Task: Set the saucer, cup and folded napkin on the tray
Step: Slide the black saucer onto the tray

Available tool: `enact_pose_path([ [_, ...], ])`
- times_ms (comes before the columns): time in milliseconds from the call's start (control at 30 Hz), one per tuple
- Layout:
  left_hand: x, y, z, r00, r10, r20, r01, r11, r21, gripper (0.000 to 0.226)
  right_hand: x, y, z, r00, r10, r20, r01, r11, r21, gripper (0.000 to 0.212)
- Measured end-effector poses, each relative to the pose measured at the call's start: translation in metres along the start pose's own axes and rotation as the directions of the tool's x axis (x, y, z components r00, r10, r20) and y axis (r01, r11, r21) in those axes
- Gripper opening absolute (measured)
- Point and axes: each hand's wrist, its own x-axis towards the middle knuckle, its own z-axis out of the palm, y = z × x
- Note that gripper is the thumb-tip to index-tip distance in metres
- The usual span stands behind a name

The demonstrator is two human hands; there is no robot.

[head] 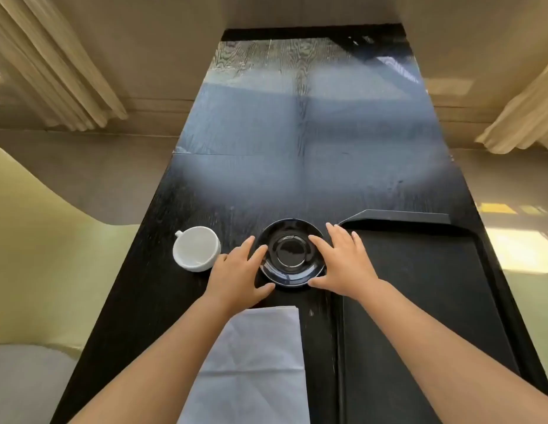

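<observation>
A black saucer point(292, 255) rests on the dark table, just left of the black tray point(425, 286). My left hand point(239, 270) clasps its left rim, with the fingers on the edge and the thumb at the near side. My right hand point(343, 261) clasps the right rim the same way. A white cup point(195, 248) stands upright to the left of my left hand, its handle pointing away to the far left. A folded pale napkin point(257, 362) lies near the table's front edge, partly under my left forearm.
The long dark wooden table point(297, 148) stretches away with a glossy surface. A pale green chair point(37, 255) stands at the left. Curtains hang at both sides. The tray holds nothing and reaches the table's right edge.
</observation>
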Motion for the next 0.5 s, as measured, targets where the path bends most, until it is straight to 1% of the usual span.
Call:
enact_pose_path([
  [100, 0.012, 0.0, 0.015, 0.998, -0.014, 0.065, 0.017, 0.999, -0.038, 0.081, 0.016, 0.008, 0.008, 0.996, -0.038, 0.078, 0.041, 0.998, -0.044, 0.096],
  [167, 0.016, -0.001, 0.025, 0.996, -0.017, 0.087, 0.023, 0.997, -0.075, 0.081, 0.021, 0.011, 0.014, 0.994, -0.058, 0.093, 0.061, 0.998, -0.031, 0.097],
  [233, 0.016, 0.0, 0.033, 0.998, -0.011, 0.064, 0.019, 0.992, -0.122, 0.077, 0.021, 0.012, 0.021, 0.993, -0.074, 0.089, 0.075, 0.997, -0.009, 0.096],
  [300, 0.018, -0.002, 0.038, 1.0, -0.018, -0.001, 0.017, 0.983, -0.184, 0.069, 0.023, 0.013, 0.025, 0.995, -0.081, 0.058, 0.081, 0.997, 0.008, 0.095],
  [367, 0.021, -0.002, 0.043, 0.999, -0.002, -0.038, -0.006, 0.972, -0.234, 0.06, 0.024, 0.012, 0.028, 0.996, -0.083, 0.03, 0.082, 0.996, 0.046, 0.091],
  [500, 0.021, -0.003, 0.054, 0.996, 0.027, -0.079, -0.047, 0.964, -0.262, 0.046, 0.022, 0.012, 0.031, 0.997, -0.081, 0.013, 0.078, 0.984, 0.158, 0.084],
])
